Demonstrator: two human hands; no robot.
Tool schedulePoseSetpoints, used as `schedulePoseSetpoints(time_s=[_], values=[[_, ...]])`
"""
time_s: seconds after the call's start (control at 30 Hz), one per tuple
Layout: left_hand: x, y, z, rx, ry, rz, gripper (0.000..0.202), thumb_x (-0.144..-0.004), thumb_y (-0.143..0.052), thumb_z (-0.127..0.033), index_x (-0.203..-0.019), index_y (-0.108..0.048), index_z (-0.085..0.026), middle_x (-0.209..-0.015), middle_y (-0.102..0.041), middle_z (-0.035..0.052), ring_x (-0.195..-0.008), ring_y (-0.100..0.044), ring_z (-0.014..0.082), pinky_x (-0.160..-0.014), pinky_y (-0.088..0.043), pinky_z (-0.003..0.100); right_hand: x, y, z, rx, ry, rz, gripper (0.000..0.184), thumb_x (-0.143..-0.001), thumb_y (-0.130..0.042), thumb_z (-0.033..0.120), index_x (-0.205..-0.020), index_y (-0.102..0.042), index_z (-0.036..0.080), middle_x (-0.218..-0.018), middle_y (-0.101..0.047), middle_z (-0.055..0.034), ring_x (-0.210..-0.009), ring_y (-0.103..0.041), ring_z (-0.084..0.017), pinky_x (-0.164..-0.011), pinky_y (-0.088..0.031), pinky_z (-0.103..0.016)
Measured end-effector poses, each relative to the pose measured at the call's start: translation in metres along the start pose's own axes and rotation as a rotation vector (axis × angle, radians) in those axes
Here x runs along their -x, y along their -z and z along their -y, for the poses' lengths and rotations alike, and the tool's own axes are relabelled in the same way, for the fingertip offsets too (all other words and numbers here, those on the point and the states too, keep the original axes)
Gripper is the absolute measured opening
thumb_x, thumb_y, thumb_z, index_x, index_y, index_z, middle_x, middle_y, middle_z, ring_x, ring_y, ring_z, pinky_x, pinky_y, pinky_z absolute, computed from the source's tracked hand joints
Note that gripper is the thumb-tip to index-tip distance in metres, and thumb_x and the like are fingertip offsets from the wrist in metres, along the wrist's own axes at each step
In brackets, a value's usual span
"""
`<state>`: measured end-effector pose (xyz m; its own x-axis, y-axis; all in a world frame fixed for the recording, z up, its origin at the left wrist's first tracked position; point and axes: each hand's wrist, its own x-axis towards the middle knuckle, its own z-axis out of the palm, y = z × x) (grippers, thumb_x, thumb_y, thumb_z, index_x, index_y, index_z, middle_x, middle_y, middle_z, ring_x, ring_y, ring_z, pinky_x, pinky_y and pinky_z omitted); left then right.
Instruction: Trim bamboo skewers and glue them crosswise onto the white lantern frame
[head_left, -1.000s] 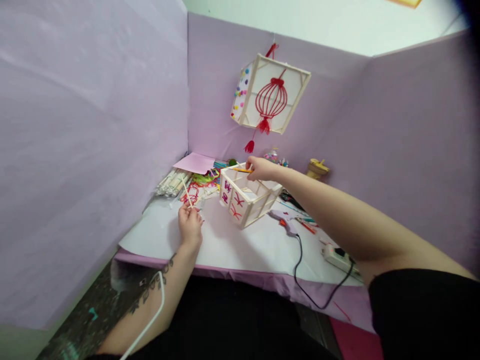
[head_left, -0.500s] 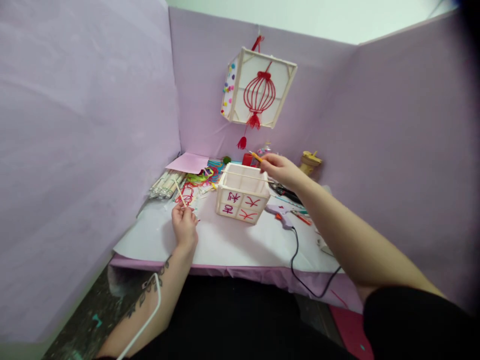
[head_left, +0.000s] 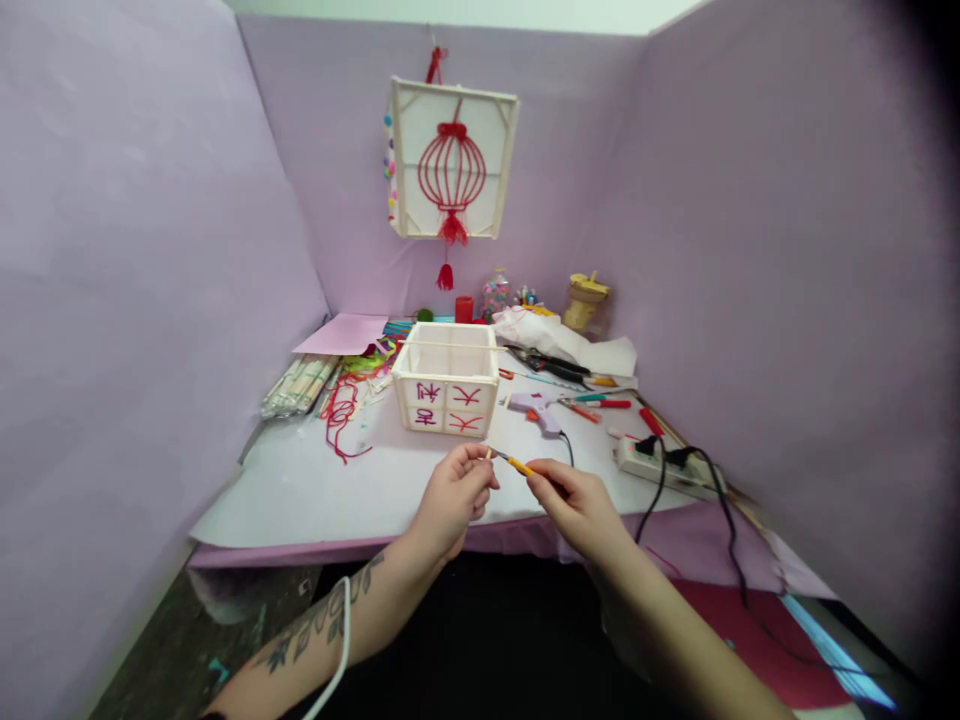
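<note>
In front of the table's near edge, my left hand (head_left: 459,492) pinches a thin wooden stick (head_left: 490,453), of which only a short end shows. My right hand (head_left: 574,503) grips a craft knife (head_left: 519,465) with a yellow handle, its blade pointing left and meeting the stick's end or nearly so. Just beyond both hands stands a white box-shaped lantern frame (head_left: 448,405), open at the top, with red and purple characters on its front. Another thin stick (head_left: 446,345) lies across its upper rim.
A finished-looking lantern (head_left: 454,165) hangs above the table. To the right lie a glue gun (head_left: 536,410), black-handled pliers (head_left: 555,365) and a power strip (head_left: 664,465) with black cords. At left are bundled sticks (head_left: 300,385) and red yarn (head_left: 343,415).
Both hands have come together in front of the lantern frame. My right hand brought the craft knife down and toward me; my left hand moved right with the stick. The view has shifted rightward.
</note>
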<state>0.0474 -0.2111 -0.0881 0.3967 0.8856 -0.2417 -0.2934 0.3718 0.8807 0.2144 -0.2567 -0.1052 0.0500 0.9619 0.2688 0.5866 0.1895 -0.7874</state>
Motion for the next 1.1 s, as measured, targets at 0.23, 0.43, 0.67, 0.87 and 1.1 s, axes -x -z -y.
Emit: schedulePoseSetpoints(time_s=[0.23, 0.43, 0.67, 0.87, 1.1], values=[[-0.001, -0.0057, 0.0075, -0.024, -0.04, -0.068, 0.033, -0.067, -0.072, -0.035, -0.083, -0.049, -0.018, -0.06, -0.06, -0.0029, -0.038, -0.031, 0.0014, -0.038, -0.015, 0.016, 0.0095, 0.0016, -0.0101, 0.112, 0.057, -0.065, 0.023, -0.09, -0.051, 0.032, -0.094, -0.071, 0.02, -0.083, -0.073, -0.0058, -0.07, -0.065, -0.019, -0.066, -0.048, -0.029], [0.0031, -0.0053, 0.0041, -0.02, -0.021, -0.058, 0.031, -0.068, -0.071, -0.033, -0.081, -0.048, -0.019, -0.059, -0.06, -0.003, -0.037, -0.029, 0.0009, -0.037, -0.015, 0.015, 0.0094, -0.0004, -0.0074, 0.017, 0.017, -0.032, 0.022, -0.089, -0.053, 0.032, -0.092, -0.072, 0.02, -0.083, -0.074, -0.0052, -0.072, -0.066, -0.019, -0.067, -0.048, -0.029], [0.0059, -0.0044, 0.0034, -0.011, 0.007, -0.015, 0.03, -0.068, -0.072, -0.033, -0.078, -0.048, -0.018, -0.059, -0.061, -0.0025, -0.036, -0.028, 0.0001, -0.036, -0.013, 0.015, 0.0093, 0.0035, -0.003, -0.041, -0.037, -0.001, 0.024, -0.087, -0.054, 0.032, -0.09, -0.074, 0.02, -0.081, -0.074, -0.0047, -0.07, -0.066, -0.019, -0.066, -0.048, -0.029], [0.0055, -0.003, 0.0034, -0.018, -0.015, -0.021, 0.031, -0.068, -0.073, -0.034, -0.079, -0.049, -0.017, -0.059, -0.061, -0.0022, -0.035, -0.029, 0.0001, -0.037, -0.013, 0.016, 0.0095, 0.0043, -0.0049, -0.094, -0.085, 0.016, 0.029, -0.087, -0.053, 0.036, -0.088, -0.075, 0.018, -0.076, -0.073, -0.0045, -0.067, -0.064, -0.019, -0.062, -0.047, -0.028], [0.0053, -0.0019, 0.0033, -0.027, -0.017, 0.005, 0.03, -0.072, -0.072, -0.035, -0.079, -0.049, -0.017, -0.059, -0.061, -0.0026, -0.036, -0.027, -0.0005, -0.037, -0.013, 0.015, 0.0097, 0.0057, -0.0069, -0.115, -0.104, 0.034, 0.034, -0.087, -0.052, 0.039, -0.089, -0.076, 0.016, -0.075, -0.073, -0.0051, -0.067, -0.063, -0.019, -0.062, -0.046, -0.027]])
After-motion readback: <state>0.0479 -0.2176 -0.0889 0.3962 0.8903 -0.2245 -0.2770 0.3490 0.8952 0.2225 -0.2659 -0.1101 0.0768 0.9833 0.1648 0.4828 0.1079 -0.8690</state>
